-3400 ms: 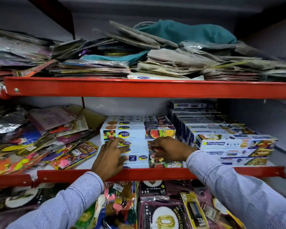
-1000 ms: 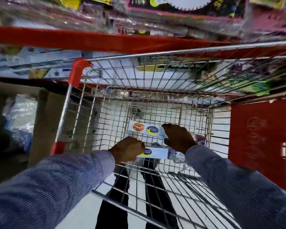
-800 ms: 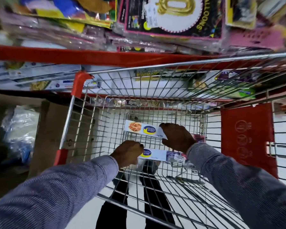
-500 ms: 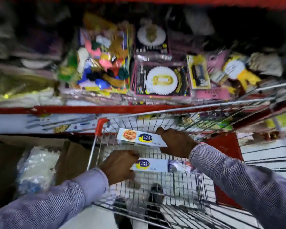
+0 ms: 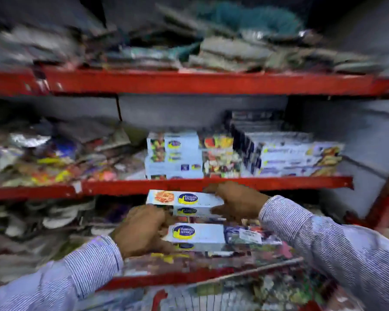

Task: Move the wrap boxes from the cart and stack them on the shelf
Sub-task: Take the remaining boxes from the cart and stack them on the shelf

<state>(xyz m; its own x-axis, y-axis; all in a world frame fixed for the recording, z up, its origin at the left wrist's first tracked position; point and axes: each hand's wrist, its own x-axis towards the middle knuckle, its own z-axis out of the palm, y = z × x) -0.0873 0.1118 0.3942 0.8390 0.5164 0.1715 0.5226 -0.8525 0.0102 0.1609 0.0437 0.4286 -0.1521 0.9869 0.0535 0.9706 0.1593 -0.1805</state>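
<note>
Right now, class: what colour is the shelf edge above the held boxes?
Red shelf edge, seen in the head view.

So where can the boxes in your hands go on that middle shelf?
The open room is above the stacked wrap boxes, under the upper red shelf. A small, blurry bare patch shows left of that stack. The party packets crowd the left; the darker boxes fill the right.

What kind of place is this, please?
Most likely a shop aisle or its stockroom: red metal shelves piled with packaged goods, a stack of branded wrap boxes on the middle shelf, and a wire cart below the hands.
</note>
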